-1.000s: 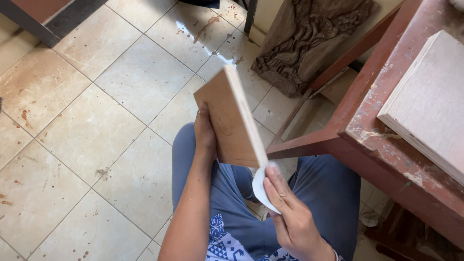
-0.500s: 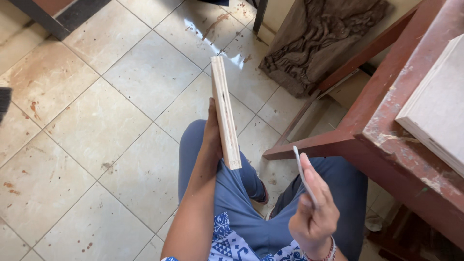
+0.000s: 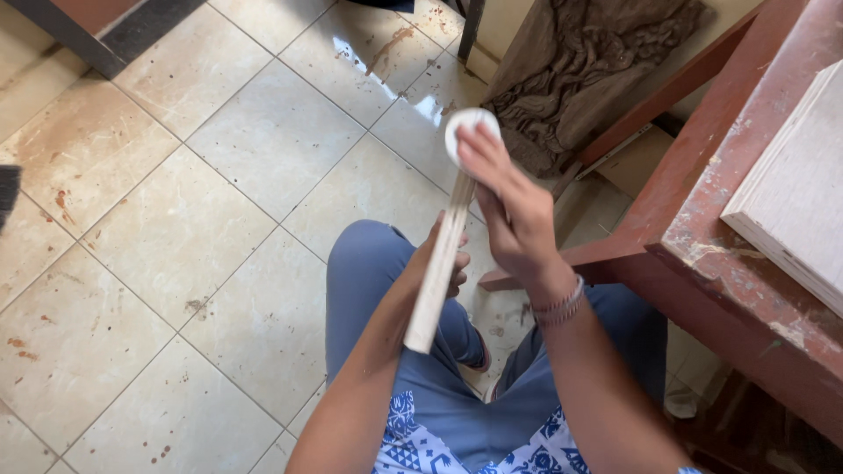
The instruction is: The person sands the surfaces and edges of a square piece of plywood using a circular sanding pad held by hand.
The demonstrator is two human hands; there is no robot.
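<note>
Over the tiled floor [image 3: 176, 228], our left hand [image 3: 443, 263] clamps the board [image 3: 436, 276] on edge above the knees; our right hand [image 3: 509, 211] pinches a white sanding pad [image 3: 470, 132] at its far end. Long, even strokes should serve best. A bench [image 3: 702, 228] stands right.

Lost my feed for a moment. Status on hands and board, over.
Left hand grips thin pale wooden board edge-up over lap. Right hand presses white round sanding pad on its far end. Nothing in the way.
</note>
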